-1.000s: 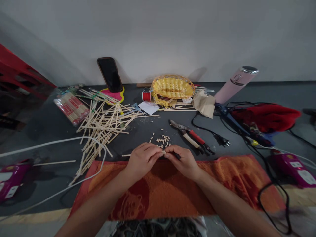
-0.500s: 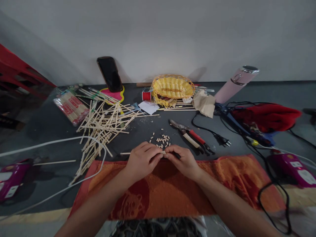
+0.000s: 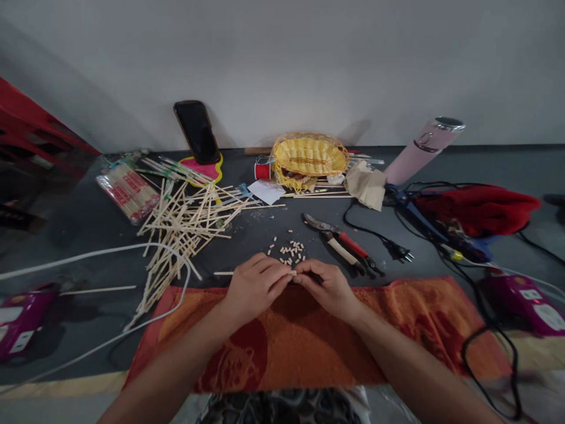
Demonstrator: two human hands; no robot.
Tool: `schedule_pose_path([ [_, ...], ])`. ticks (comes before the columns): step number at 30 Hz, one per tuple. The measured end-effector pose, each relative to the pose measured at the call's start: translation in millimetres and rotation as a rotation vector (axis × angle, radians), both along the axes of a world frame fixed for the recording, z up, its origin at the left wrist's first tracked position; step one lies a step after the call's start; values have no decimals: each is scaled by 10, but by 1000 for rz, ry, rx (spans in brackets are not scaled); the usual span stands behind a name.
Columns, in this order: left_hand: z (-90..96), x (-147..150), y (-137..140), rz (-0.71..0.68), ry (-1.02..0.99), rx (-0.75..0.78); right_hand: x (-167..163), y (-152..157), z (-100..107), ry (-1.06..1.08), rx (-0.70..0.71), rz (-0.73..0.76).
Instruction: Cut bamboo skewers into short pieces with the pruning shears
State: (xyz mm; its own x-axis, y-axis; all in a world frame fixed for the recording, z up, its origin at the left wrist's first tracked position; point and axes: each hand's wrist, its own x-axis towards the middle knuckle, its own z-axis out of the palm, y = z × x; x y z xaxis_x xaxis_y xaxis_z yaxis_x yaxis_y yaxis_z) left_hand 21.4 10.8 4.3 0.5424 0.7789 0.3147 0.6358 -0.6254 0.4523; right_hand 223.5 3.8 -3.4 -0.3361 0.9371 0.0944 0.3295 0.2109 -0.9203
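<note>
My left hand is closed around a thin wooden stick, whose far end sticks out to the left. Its other end shows between the fingertips of both hands. My right hand pinches at that end, where a small pale wooden piece is visible; I cannot tell whether it is part of the stick. Just beyond my fingers lie several short cut wooden bits. Red-and-white-handled pruning shears rest on the table to the right of them. Under my forearms is an orange towel.
Loose wooden sticks are heaped at left beside a packaged bundle. A phone leans on the wall. Farther back are a yellow basket, red thread and a pink flask. A black plug and cables lie right.
Almost nothing differs. Both hands keep the same grip at the stick's end, and the view has shifted very slightly.
</note>
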Motion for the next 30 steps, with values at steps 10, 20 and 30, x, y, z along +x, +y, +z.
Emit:
schedule_pose_path([
  [10,-7,-22,7,-7,14,-19,12,-14,14,71,-100,45],
  [20,-34,-23,6,-15,-23,76,28,1,19,173,-246,87],
  [30,10,-2,-22,-12,-43,75,13,-18,33,205,-265,105],
])
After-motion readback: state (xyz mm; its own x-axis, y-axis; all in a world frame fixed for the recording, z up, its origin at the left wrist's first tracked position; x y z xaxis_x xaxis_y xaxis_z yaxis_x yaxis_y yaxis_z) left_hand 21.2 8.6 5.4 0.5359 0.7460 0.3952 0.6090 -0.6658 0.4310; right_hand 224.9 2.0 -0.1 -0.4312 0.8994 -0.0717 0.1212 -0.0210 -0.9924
